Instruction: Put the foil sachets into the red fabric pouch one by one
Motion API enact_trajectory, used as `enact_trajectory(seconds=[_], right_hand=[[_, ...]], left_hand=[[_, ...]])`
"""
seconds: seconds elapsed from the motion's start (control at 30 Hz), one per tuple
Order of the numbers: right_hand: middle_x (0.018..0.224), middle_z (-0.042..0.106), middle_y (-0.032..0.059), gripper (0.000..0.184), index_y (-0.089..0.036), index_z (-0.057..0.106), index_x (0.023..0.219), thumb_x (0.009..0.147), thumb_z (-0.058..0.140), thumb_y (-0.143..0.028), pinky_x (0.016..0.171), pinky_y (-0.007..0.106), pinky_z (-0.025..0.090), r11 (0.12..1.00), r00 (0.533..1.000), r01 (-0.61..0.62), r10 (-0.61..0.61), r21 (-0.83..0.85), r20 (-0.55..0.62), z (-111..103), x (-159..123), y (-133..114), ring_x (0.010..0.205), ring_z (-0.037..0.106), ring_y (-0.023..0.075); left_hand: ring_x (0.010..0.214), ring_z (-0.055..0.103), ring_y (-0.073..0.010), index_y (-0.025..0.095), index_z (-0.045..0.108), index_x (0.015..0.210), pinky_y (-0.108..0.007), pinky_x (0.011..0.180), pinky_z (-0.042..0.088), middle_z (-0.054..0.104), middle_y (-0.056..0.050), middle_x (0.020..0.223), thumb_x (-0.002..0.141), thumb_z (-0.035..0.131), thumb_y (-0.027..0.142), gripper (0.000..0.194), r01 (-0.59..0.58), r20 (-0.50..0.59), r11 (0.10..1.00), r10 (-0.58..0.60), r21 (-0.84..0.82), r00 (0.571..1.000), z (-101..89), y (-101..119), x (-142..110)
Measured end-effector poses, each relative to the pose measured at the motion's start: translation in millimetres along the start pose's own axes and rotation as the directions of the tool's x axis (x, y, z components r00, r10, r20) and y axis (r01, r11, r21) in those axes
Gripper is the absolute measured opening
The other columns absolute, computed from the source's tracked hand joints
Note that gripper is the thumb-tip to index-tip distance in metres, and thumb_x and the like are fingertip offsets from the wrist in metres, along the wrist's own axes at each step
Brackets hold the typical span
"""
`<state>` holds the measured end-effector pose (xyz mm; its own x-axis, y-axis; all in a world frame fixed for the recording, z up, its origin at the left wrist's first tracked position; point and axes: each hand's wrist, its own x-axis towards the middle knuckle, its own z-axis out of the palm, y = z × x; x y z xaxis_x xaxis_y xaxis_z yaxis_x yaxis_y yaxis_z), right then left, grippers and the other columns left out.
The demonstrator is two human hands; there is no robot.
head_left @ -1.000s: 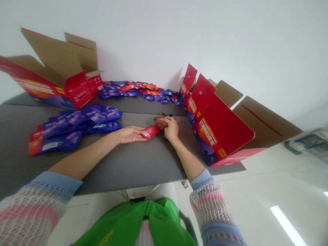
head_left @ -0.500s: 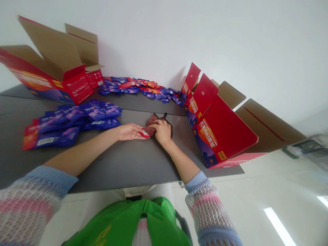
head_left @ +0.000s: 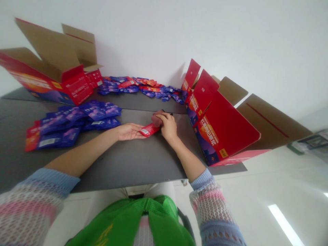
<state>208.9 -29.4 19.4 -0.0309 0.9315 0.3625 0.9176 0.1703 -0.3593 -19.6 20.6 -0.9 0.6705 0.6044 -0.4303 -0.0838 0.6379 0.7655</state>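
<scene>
My left hand [head_left: 130, 132] rests low over the table, its fingers closed on the left end of a red sachet [head_left: 150, 130] with a white label. Over the sachet's right end my right hand [head_left: 169, 127] grips a bunched brown cloth [head_left: 157, 118], which touches the packet. Part of the cloth is hidden under the fingers. To the left of my hands lies a heap of blue-purple sachets [head_left: 74, 119], with a red-orange one at its near left end.
A row of blue and red sachets [head_left: 138, 85] lies along the wall. An open red carton [head_left: 74, 87] stands at the left; several open red cartons [head_left: 212, 136] line the right. The grey table's front edge [head_left: 133, 188] is just before my body.
The cloth, spread out before, is now bunched up in my right hand, which has shifted slightly right. More of the red sachet shows between my hands. My left hand has hardly moved.
</scene>
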Motion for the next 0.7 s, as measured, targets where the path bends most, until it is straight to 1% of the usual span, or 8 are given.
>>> enact_trajectory(seconds=[0.1, 0.2, 0.27, 0.33, 0.4, 0.5, 0.6, 0.7], right_hand=[[0.145, 0.056, 0.0004, 0.058, -0.035, 0.065, 0.133, 0.088, 0.043, -0.004, 0.105, 0.044, 0.041, 0.985, 0.986, 0.165, -0.165, 0.041, -0.005, 7, -10, -17, 0.132, 0.044, 0.0251], [0.145, 0.057, -0.0005, 0.057, -0.034, 0.066, 0.132, 0.087, 0.047, -0.005, 0.106, 0.043, 0.04, 0.938, 0.931, 0.341, -0.345, 0.056, 0.12, 18, -15, -25, 0.132, 0.045, 0.024], [0.145, 0.058, -0.0013, 0.059, -0.034, 0.064, 0.134, 0.086, 0.048, -0.005, 0.105, 0.041, 0.04, 0.915, 0.893, 0.399, -0.404, 0.068, 0.197, 22, -11, -20, 0.132, 0.045, 0.0231], [0.144, 0.059, -0.0011, 0.06, -0.033, 0.063, 0.136, 0.085, 0.047, -0.005, 0.104, 0.04, 0.042, 0.93, 0.905, 0.363, -0.365, 0.049, 0.218, 23, -3, -6, 0.131, 0.047, 0.0231], [0.14, 0.062, 0.0, 0.061, -0.031, 0.064, 0.135, 0.084, 0.045, -0.004, 0.104, 0.041, 0.043, 0.966, 0.946, 0.26, -0.256, 0.004, 0.201, 22, 6, 11, 0.128, 0.051, 0.0243], [0.137, 0.064, 0.0016, 0.06, -0.029, 0.066, 0.133, 0.083, 0.044, -0.004, 0.105, 0.04, 0.043, 0.987, 0.976, 0.157, -0.151, -0.025, 0.157, 20, 12, 32, 0.124, 0.053, 0.0252], [0.136, 0.064, 0.0041, 0.06, -0.024, 0.064, 0.134, 0.081, 0.042, -0.004, 0.107, 0.037, 0.043, 0.984, 0.983, 0.169, -0.173, 0.062, 0.055, 16, 12, 38, 0.125, 0.054, 0.0232], [0.138, 0.062, 0.0068, 0.057, -0.019, 0.059, 0.137, 0.083, 0.04, -0.01, 0.11, 0.036, 0.041, 0.945, 0.965, 0.261, -0.257, 0.196, -0.048, 11, 8, 29, 0.128, 0.053, 0.0219]], left_hand=[[0.097, 0.076, -0.0253, 0.004, 0.074, 0.105, -0.04, 0.1, 0.056, 0.078, -0.019, 0.103, 0.085, 0.06, 0.0, 0.025, -0.019, 0.003, 1.0, 0.019, -0.009, 1.0, -3.8, -2, 2], [0.089, 0.077, -0.0233, 0.004, 0.074, 0.094, -0.041, 0.1, 0.056, 0.079, -0.017, 0.093, 0.081, 0.059, -0.005, 0.022, -0.051, -0.009, 0.999, 0.051, -0.01, 0.999, -7.9, -5, 4], [0.09, 0.076, -0.0229, 0.004, 0.074, 0.095, -0.041, 0.102, 0.055, 0.079, -0.016, 0.095, 0.077, 0.06, -0.008, 0.026, -0.055, 0.016, 0.998, 0.055, -0.001, 0.998, -9.0, -6, 5], [0.098, 0.075, -0.0237, 0.005, 0.074, 0.103, -0.04, 0.104, 0.054, 0.078, -0.017, 0.105, 0.076, 0.065, -0.008, 0.031, -0.043, 0.068, 0.999, 0.042, 0.017, 0.997, -8.5, -5, 4], [0.105, 0.074, -0.0243, 0.007, 0.073, 0.11, -0.039, 0.105, 0.053, 0.076, -0.018, 0.114, 0.076, 0.069, -0.006, 0.036, -0.027, 0.109, 0.999, 0.023, 0.031, 0.994, -7.3, -4, 3], [0.105, 0.074, -0.0255, 0.006, 0.073, 0.111, -0.04, 0.105, 0.054, 0.075, -0.02, 0.114, 0.078, 0.071, -0.001, 0.034, -0.007, 0.102, 1.0, 0.006, 0.013, 0.995, -6.4, -2, 4], [0.103, 0.074, -0.0265, 0.006, 0.074, 0.108, -0.043, 0.104, 0.054, 0.076, -0.02, 0.11, 0.08, 0.071, 0.001, 0.029, -0.008, 0.071, 1.0, 0.008, -0.009, 0.997, -7.1, -3, 4], [0.104, 0.074, -0.027, 0.006, 0.074, 0.106, -0.044, 0.105, 0.053, 0.076, -0.021, 0.111, 0.08, 0.072, 0.002, 0.026, -0.015, 0.078, 1.0, 0.015, -0.005, 0.997, -7.5, -3, 5]])
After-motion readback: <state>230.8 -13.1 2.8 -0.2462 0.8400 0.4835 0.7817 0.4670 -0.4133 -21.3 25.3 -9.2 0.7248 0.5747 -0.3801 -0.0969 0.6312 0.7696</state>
